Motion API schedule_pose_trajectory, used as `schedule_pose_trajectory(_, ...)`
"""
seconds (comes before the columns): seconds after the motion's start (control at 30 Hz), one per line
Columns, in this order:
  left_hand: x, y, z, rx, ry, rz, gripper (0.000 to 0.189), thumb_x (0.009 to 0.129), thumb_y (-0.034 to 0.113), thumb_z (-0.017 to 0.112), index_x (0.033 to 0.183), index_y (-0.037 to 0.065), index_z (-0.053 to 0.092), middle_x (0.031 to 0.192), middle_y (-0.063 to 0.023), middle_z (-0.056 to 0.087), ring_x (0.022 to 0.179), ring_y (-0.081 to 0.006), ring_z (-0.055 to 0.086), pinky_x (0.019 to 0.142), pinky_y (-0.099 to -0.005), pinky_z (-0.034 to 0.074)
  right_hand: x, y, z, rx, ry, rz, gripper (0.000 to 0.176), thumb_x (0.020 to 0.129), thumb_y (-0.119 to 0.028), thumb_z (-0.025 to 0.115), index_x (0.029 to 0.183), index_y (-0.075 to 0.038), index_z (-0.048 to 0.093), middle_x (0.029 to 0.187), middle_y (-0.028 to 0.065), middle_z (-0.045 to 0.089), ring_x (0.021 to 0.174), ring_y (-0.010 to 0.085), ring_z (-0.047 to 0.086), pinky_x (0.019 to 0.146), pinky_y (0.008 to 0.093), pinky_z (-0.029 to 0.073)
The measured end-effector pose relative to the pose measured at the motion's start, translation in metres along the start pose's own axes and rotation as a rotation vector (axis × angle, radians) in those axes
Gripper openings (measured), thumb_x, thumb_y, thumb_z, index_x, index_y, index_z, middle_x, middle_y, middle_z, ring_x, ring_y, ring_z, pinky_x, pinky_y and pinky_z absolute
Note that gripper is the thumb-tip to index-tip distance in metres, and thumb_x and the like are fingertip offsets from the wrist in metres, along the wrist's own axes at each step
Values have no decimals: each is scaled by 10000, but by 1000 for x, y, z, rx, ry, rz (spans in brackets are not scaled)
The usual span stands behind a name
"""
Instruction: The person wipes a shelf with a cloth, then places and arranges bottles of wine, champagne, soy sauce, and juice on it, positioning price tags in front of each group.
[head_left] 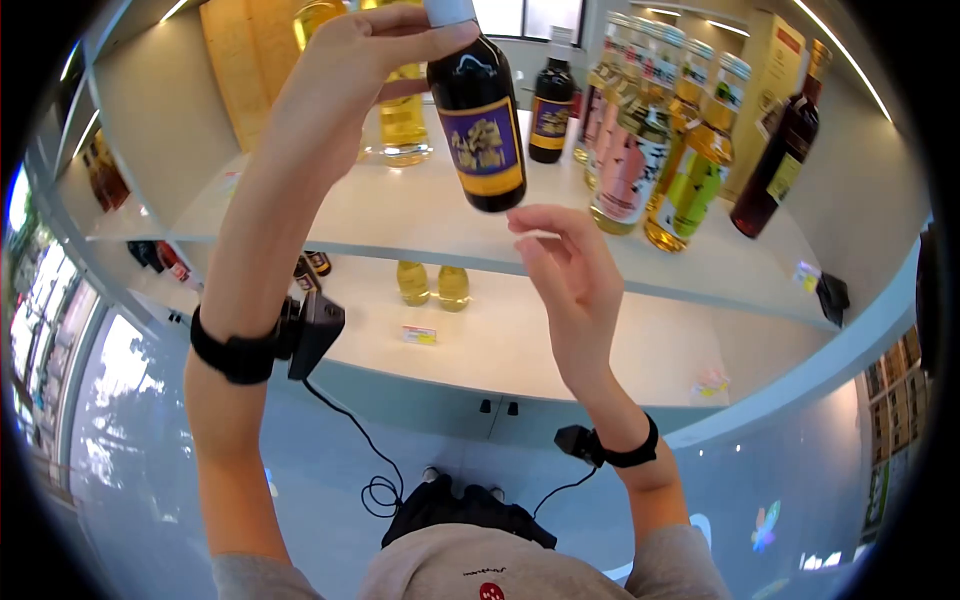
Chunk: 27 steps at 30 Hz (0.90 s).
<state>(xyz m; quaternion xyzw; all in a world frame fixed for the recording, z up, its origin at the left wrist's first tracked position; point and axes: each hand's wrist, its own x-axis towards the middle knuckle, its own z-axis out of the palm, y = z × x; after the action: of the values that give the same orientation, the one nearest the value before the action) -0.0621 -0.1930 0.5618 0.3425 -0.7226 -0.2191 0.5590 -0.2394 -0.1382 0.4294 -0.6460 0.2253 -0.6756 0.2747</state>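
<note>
My left hand (pixel 375 60) grips a dark glass bottle (pixel 480 135) by its neck, just under the pale cap. A purple and yellow label wraps the bottle, which tilts slightly and hangs over the upper shelf (pixel 330 215). Just below its base is my right hand (pixel 575 275), fingers curved apart with nothing in them. On the shelf behind stands a second dark bottle (pixel 552 100) with the same kind of label. Close to the left hand is a bottle of yellow liquid (pixel 404 130), partly covered by the hand.
Right of the hands stand several clear bottles with pink labels (pixel 628 170), a green-labelled bottle (pixel 692 180) and a tall dark red bottle (pixel 782 155). The lower shelf (pixel 500 345) holds two small yellow bottles (pixel 453 288) and a price tag (pixel 419 335). Cables hang from both wrist cameras.
</note>
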Motion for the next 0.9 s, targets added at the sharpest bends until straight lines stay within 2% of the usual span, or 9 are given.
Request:
schedule_pose_trajectory(0.13,-43,20,-31,-36,-20,-53,404,800,290,665,1097,23,603,984,-33,633,925,-117,593,851,-298,450,-8,-13,26,-74,-80,-191,333,740,64,631,1051,7,528,1073,126,550,908,189,554,813,288,448)
schedule_pose_trajectory(0.27,-96,31,-51,-41,38,-70,352,794,226,655,1069,8,617,993,-69,648,917,-146,610,865,-298,454,-18,-17,51,-139,-133,-297,555,690,-27,729,1184,-10,478,1238,183,463,1090,279,502,900,349,428)
schedule_pose_trajectory(0.3,-108,28,-57,-34,64,-108,344,781,222,662,1051,13,626,994,-78,646,933,-156,607,876,-301,448,-23,-13,57,-140,-220,-252,661,684,-64,751,1255,-14,423,1290,196,419,1141,302,470,929,369,411)
schedule_pose_trajectory(0.4,-144,18,-69,-75,133,-229,355,744,211,692,1027,8,627,985,-91,644,959,-180,602,880,-316,452,-46,-2,84,-37,-352,-136,709,697,-71,745,1298,6,378,1300,199,414,1162,314,452,945,365,400)
schedule_pose_trajectory(0.53,-193,-16,-84,-284,117,-475,358,740,-6,687,1085,-21,591,1038,-97,615,963,-154,586,928,-340,457,-92,20,118,-107,-373,80,686,702,-89,755,1282,7,402,1220,174,492,1108,288,515,925,356,418)
schedule_pose_trajectory(0.67,-233,-77,-96,-239,12,-513,303,745,4,666,1040,14,604,1003,-44,601,997,-169,579,950,-362,439,-134,54,151,-148,-432,423,676,706,-104,755,1282,-18,411,1186,158,524,1111,263,527,926,352,418)
schedule_pose_trajectory(0.8,-253,-138,-114,-188,30,-517,280,725,16,680,991,-10,596,937,-77,601,859,-164,581,839,-292,456,-158,107,188,-228,-482,596,659,704,-108,755,1264,-29,417,1108,142,571,1035,231,570,887,330,435)
schedule_pose_trajectory(0.83,-255,-153,-123,-127,-42,-558,315,741,4,668,1047,-2,594,999,-58,600,983,-146,575,912,-323,441,-158,121,197,-227,-495,638,652,704,-98,752,1259,-30,418,1088,138,580,1012,223,579,874,326,440)
schedule_pose_trajectory(0.9,-255,-185,-129,-148,34,-518,293,712,9,682,989,-13,590,919,-84,592,840,-170,562,787,-292,443,-157,146,216,-179,-462,710,614,703,-61,742,1229,-36,428,1019,125,603,938,195,598,826,322,459)
